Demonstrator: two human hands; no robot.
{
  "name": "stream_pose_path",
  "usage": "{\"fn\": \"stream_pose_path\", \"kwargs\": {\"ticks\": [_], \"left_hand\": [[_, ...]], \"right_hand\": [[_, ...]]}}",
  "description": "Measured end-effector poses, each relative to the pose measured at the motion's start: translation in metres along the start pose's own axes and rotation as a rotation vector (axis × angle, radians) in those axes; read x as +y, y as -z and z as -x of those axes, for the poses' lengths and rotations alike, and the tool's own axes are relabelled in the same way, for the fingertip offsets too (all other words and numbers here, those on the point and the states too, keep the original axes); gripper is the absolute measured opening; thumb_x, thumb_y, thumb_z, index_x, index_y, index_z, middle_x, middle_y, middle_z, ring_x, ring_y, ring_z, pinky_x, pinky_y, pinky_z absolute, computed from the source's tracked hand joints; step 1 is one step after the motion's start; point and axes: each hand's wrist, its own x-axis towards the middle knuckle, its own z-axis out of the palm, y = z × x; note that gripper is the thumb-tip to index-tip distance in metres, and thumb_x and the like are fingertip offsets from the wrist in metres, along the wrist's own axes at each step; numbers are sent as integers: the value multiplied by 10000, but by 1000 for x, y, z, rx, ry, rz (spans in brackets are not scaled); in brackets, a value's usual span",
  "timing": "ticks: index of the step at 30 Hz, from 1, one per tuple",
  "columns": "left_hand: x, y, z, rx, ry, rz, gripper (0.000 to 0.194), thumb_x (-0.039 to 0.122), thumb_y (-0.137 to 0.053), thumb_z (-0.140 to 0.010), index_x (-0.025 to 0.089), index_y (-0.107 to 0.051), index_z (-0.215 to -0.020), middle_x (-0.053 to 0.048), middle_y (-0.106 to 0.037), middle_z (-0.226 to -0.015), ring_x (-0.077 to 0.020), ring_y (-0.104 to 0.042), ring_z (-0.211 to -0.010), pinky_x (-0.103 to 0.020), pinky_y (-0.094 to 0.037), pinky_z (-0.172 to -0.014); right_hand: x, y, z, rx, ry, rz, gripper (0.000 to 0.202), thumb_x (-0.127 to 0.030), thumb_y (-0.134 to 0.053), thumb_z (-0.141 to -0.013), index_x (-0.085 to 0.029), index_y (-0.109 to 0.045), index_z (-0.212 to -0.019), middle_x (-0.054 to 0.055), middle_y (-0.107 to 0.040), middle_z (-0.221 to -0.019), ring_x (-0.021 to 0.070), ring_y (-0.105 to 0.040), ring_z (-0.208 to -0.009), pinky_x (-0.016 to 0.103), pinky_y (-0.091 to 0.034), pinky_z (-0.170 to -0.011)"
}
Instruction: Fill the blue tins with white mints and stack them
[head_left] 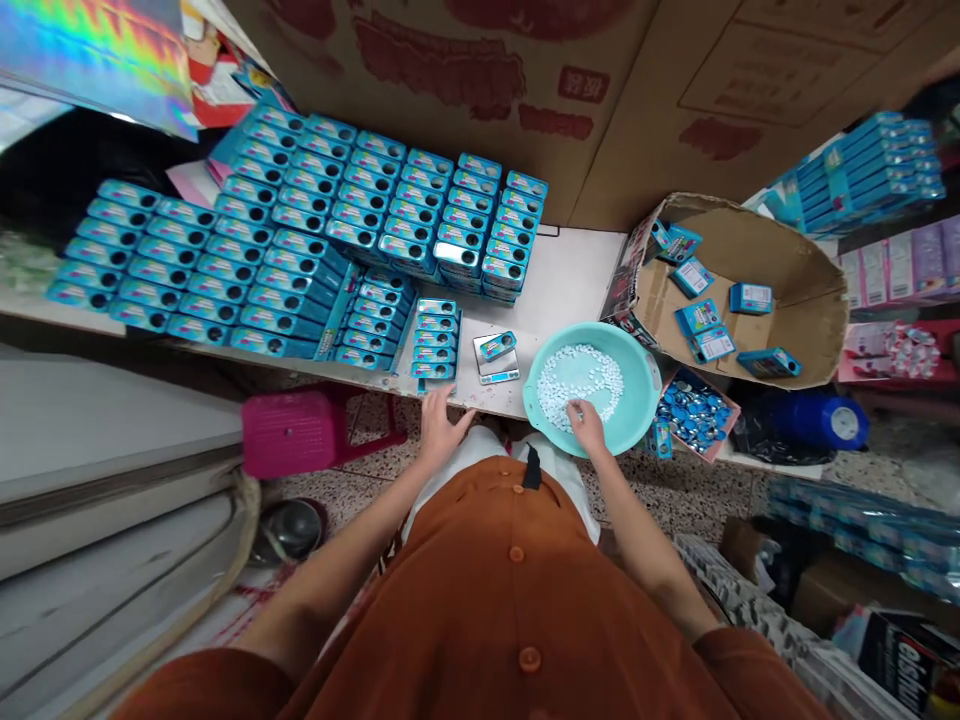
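Observation:
My right hand [587,425] dips into a teal plastic basin [646,415], its fingers curled together at the small white pellets [555,390] spread around the bottom. What is between those fingertips is hidden. At the table's front edge, my left hand [444,428] is open, thumb spread from the fingers. Its fingertips are close to a short column of small blue tins [435,338]; I cannot tell if they touch. Between the hands, a small digital scale [498,377] bears a single blue tin [498,346] with a dark round opening, lying slightly tilted.
Stacked rows of blue tins [247,270] fill the table's left side. Right of the basin are a cardboard box [802,300] with several blue packs and a smaller box of shiny blue round pieces [694,412]. Large cartons [480,70] stand behind. A pink stool [292,432] is below left.

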Motion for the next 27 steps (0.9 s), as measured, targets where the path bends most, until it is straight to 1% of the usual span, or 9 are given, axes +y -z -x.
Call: {"fn": "stream_pose_path", "kwargs": {"ticks": [3,5,8,10,14,18,22,25,27], "left_hand": [[-8,8,38,15,100,-13,440,370,-619,-812,204,-509,-1205,-91,-604,-1108,-266,-514,-1102,-425,-401,-998],[-8,11,61,55,165,-24,419,369,-615,-814,209,-517,-1189,-84,-616,-1078,-257,-536,-1063,-424,-414,-979],[-2,10,91,123,255,-48,395,375,-601,-821,207,-524,-1170,-85,-622,-1065,-254,-552,-1041,-432,-420,-970],[5,7,108,160,315,-58,389,384,-596,-822,208,-527,-1162,-89,-621,-1070,-260,-553,-1054,-443,-418,-976],[24,-4,133,186,426,-56,400,411,-592,-823,215,-535,-1167,-100,-616,-1088,-275,-541,-1090,-451,-420,-976],[42,-18,149,193,481,-29,388,392,-581,-829,221,-535,-1174,-96,-621,-1091,-270,-539,-1094,-446,-421,-973],[50,-32,160,186,516,-2,359,371,-567,-831,228,-541,-1158,-88,-629,-1082,-259,-551,-1076,-437,-429,-962],[54,-40,167,171,515,-1,331,367,-555,-833,232,-558,-1134,-84,-627,-1096,-258,-543,-1093,-438,-419,-979],[57,-42,170,173,525,1,319,373,-549,-834,232,-566,-1120,-82,-626,-1096,-259,-542,-1093,-441,-417,-983]], "right_hand": [[1,-12,-24,-82,103,78,379,-447,-421,-882,-186,-591,-1099,122,-609,-1115,242,-566,-1021,396,-429,-942],[0,-20,-39,-111,190,127,386,-419,-417,-890,-177,-572,-1148,132,-594,-1156,252,-529,-1109,401,-399,-992],[-2,-35,-51,-135,307,159,382,-390,-413,-896,-169,-562,-1169,141,-576,-1197,254,-483,-1178,405,-352,-1045],[-2,-44,-50,-164,325,155,372,-392,-402,-900,-171,-568,-1148,139,-581,-1184,253,-484,-1170,402,-347,-1044],[1,-50,-36,-279,224,125,361,-436,-345,-916,-196,-572,-1061,109,-621,-1082,237,-549,-1043,368,-407,-933],[5,-39,-27,-410,83,162,352,-519,-337,-907,-249,-564,-899,38,-648,-901,209,-587,-845,308,-422,-759],[8,-29,-31,-470,71,152,381,-551,-375,-877,-248,-554,-730,8,-616,-728,188,-568,-748,273,-394,-692],[8,-27,-36,-442,13,-19,412,-558,-429,-834,-226,-549,-621,3,-579,-630,167,-543,-670,254,-395,-632],[6,-24,-38,-400,-127,-239,415,-563,-456,-813,-208,-587,-644,-8,-541,-565,136,-495,-553,239,-379,-536]]}}
